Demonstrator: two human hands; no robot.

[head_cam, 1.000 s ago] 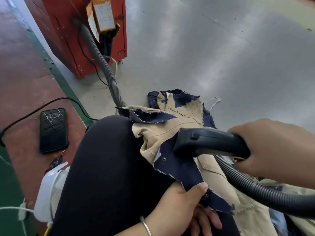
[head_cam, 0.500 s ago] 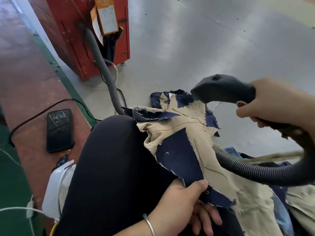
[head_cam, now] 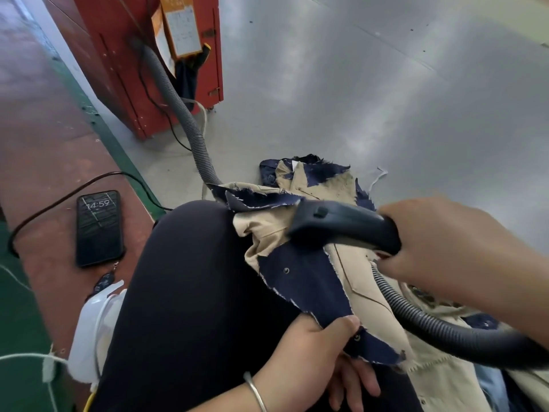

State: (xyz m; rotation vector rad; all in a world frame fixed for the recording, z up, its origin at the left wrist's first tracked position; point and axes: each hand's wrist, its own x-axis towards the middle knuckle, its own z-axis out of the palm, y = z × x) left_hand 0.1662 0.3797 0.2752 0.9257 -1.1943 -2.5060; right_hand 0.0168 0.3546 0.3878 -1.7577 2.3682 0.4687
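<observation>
Left hand (head_cam: 309, 361) pinched the cloth (head_cam: 303, 281) taut; right hand (head_cam: 445, 242) clasped the nozzle (head_cam: 341, 224), best swept slowly along seams.

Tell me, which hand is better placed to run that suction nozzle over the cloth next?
Likely the right hand: it grips the nozzle, held over the cloth. The left hand pinches the cloth's lower edge.

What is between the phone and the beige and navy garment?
The person's black-clad leg lies between the phone and the garment, as the head view shows.
</observation>
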